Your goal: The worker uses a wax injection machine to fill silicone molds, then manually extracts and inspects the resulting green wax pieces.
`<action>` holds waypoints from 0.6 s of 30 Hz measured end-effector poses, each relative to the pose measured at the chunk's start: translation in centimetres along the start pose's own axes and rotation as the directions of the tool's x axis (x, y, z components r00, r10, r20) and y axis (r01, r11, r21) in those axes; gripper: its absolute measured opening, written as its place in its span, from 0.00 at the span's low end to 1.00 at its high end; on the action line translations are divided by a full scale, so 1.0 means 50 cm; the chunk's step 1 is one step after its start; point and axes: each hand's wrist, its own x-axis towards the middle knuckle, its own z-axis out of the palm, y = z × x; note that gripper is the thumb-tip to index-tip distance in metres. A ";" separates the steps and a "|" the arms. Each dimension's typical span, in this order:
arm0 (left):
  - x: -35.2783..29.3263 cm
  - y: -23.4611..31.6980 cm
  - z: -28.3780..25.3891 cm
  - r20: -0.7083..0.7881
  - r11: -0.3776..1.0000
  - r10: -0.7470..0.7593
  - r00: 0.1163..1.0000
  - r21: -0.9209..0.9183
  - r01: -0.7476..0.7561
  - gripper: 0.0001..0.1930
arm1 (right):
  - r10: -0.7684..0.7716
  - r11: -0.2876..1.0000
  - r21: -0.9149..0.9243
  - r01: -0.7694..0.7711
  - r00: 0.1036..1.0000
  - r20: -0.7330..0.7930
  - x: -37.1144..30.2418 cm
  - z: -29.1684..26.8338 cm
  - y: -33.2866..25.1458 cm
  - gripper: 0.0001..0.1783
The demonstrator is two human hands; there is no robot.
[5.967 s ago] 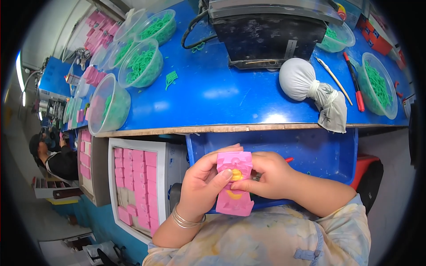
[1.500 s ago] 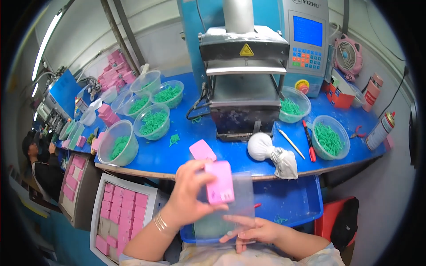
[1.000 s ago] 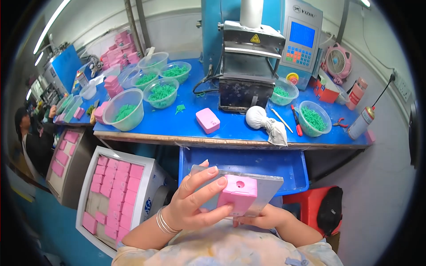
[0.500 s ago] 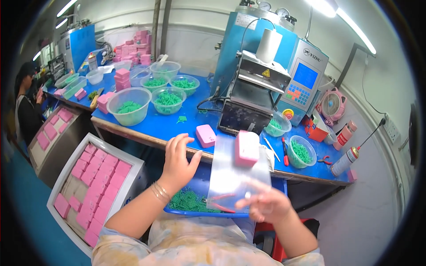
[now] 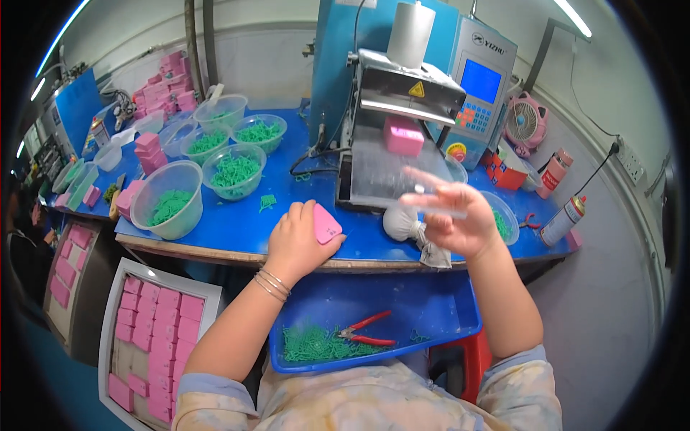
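Observation:
My left hand (image 5: pixel 296 246) is closed around a pink block (image 5: pixel 327 224) at the front of the blue table, fingers over its left side and thumb along its near edge. Another pink block (image 5: pixel 404 136) sits on a clear flat plate (image 5: pixel 381 178) beneath the raised head of the press (image 5: pixel 411 82). At the plate's near right corner is my right hand (image 5: pixel 456 219), its fingers loosely stretched and a little blurred; whether they touch the plate I cannot tell. Below that hand, a white cloth pouch (image 5: pixel 399 223) hangs over the table edge.
Across my lap lies a blue tray (image 5: pixel 438 312) holding green pieces and red-handled pliers (image 5: pixel 366 332). Bowls of green pieces (image 5: pixel 233 172) stand left of the press. A framed tray (image 5: pixel 208 291) of pink blocks is at lower left. A spray can (image 5: pixel 564 221) stands right.
The clear plate with its block has slid away from me, under the press head. My left hand has come down and taken hold of the other pink block. My right hand has moved forward.

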 end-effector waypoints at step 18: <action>-0.003 0.013 -0.001 -0.010 0.993 -0.026 1.000 0.113 0.027 0.35 | -0.508 0.785 -0.574 0.233 0.772 -0.381 0.082 -0.050 0.023 0.20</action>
